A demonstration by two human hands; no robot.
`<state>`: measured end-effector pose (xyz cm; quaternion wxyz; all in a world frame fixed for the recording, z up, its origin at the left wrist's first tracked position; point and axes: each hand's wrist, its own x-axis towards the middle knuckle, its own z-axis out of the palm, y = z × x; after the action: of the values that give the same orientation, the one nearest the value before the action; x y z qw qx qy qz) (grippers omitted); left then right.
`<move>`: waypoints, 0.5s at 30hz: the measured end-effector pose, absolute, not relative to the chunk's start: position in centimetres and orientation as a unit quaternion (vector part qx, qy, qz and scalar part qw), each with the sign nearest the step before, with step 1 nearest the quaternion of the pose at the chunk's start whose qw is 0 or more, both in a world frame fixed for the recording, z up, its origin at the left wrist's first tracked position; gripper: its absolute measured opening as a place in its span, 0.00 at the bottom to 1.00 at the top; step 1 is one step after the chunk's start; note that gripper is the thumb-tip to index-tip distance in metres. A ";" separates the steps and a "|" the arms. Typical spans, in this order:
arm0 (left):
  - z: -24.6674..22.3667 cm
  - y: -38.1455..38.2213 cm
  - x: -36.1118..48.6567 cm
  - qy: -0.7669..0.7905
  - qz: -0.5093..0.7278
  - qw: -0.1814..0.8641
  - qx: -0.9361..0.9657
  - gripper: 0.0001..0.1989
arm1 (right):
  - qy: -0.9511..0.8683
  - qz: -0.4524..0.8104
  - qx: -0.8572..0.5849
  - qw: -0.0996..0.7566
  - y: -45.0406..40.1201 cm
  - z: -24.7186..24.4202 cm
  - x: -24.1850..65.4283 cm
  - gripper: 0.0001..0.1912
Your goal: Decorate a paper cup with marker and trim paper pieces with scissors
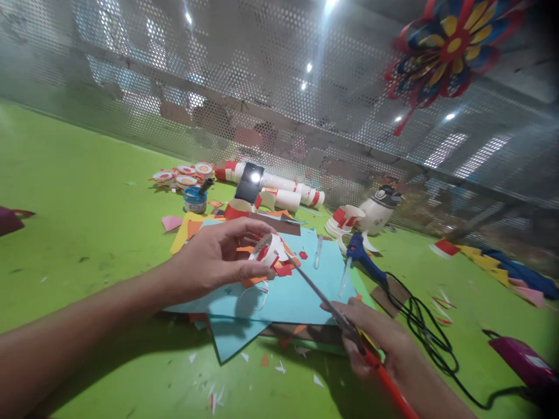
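My left hand (213, 256) pinches a short white-and-red ring cut from a paper cup (274, 249), fingers and thumb closed on its side. In my right hand (378, 334) are long scissors (315, 286) with red handles, gripped near the pivot. Their blades point up and left, and the tips reach the ring's edge; whether they touch it I cannot tell. Beneath both hands lies a light blue paper sheet (301, 302). Red and orange paper scraps (283, 269) lie below the ring.
A blue glue gun (364, 259) with a coiled black cord (419, 326) lies to the right. Behind the sheets are a lit phone (248, 183), stacked paper cups (279, 181), small decorated discs (186, 170) and a blue-lidded jar (194, 199). A purple object (519, 358) sits far right.
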<state>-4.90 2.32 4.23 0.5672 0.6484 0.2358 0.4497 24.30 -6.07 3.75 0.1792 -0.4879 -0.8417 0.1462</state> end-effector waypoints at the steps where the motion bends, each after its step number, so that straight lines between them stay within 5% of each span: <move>1: 4.1 2.4 -4.9 0.234 0.448 0.572 0.646 0.22 | -0.842 0.139 -0.491 0.175 -6.1 3.6 24.4 0.27; 15: 3.3 1.8 -4.4 0.231 0.489 0.481 0.690 0.26 | -0.827 0.075 -0.525 0.186 -6.5 2.5 24.3 0.28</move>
<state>-4.36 1.76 3.33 0.4810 0.6899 0.2310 0.4892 24.34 -6.51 2.50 0.1856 -0.5249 -0.8273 0.0753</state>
